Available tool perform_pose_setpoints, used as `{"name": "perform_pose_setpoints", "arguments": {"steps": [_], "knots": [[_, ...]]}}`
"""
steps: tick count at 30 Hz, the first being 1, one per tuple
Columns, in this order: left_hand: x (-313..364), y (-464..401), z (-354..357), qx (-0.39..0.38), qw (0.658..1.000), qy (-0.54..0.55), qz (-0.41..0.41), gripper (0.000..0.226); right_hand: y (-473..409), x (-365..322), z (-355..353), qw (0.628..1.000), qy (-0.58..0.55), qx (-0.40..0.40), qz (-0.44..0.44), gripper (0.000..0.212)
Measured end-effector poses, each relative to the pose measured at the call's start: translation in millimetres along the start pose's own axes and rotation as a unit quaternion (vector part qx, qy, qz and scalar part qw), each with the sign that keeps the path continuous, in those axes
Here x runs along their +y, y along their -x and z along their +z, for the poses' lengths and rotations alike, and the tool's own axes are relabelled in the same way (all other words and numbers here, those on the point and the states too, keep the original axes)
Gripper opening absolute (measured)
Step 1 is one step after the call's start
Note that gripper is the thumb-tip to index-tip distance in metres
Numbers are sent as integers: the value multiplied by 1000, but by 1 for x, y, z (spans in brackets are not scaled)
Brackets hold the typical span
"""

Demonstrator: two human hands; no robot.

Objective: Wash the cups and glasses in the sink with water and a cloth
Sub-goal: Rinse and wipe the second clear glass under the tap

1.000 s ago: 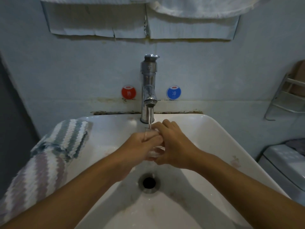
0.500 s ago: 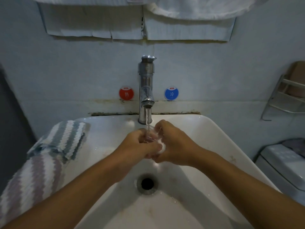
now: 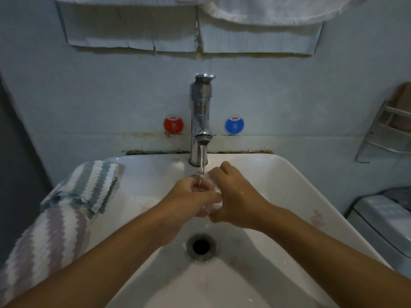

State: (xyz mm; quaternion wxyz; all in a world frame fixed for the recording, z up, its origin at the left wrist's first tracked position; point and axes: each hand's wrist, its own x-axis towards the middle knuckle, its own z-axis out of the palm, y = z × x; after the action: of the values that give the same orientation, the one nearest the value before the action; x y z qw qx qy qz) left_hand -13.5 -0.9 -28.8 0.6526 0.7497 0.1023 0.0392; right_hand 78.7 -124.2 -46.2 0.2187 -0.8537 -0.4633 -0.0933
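Fingers point(image 3: 195, 202) of the left hand point(image 3: 189, 201) curl round a small clear glass point(image 3: 211, 197), gripping it from the left, while the right hand point(image 3: 235, 196) wraps it from the other side, its knuckles bent and its thumb tucked under. The glass sits between the two hands, over the middle of the white sink point(image 3: 300, 187) and above the drain point(image 3: 201, 246); most of it is hidden, so only a pale, wet patch shows between the palms. Whether it stands upright or tilts cannot be told.

A thin stream of water point(image 3: 202, 161) falls from the chrome tap point(image 3: 200, 121) straight onto the glass, just where the two hands meet. Both forearms reach in from the lower corners of the view.

On the sink's left rim lies a striped cloth point(image 3: 66, 207), banded white, green and mauve, well apart from the hands. On the tiled wall behind the tap are a red round sticker point(image 3: 173, 124) to its left and a blue round sticker point(image 3: 234, 125) to its right. A metal rack point(image 3: 382, 134) hangs on the wall at far right.
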Motion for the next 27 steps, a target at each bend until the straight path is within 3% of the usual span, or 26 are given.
{"name": "perform_pose_setpoints", "arguments": {"steps": [5, 11, 16, 19, 22, 27], "knots": [[2, 4, 1, -62, 994, -74, 59, 25, 0, -4, -5, 996, -74, -53, 24, 64], [-1, 4, -1, -51, 977, -165, 121, 23, -5, -2, -26, 957, -205, -186, 91, 51], [-2, 1, -2, -12, 982, -135, 130, 19, -4, 4, -25, 976, -137, -132, 110, 53], [0, -1, 0, 39, 996, -40, 74, 20, -2, 5, -21, 987, -97, -81, 101, 69], [7, 0, 5, 21, 998, 59, 17, 21, -2, -1, -16, 994, -78, -46, 68, 74], [6, 4, 5, -7, 999, 18, 33, 22, -2, -7, -14, 994, -86, -56, 39, 74]]}}
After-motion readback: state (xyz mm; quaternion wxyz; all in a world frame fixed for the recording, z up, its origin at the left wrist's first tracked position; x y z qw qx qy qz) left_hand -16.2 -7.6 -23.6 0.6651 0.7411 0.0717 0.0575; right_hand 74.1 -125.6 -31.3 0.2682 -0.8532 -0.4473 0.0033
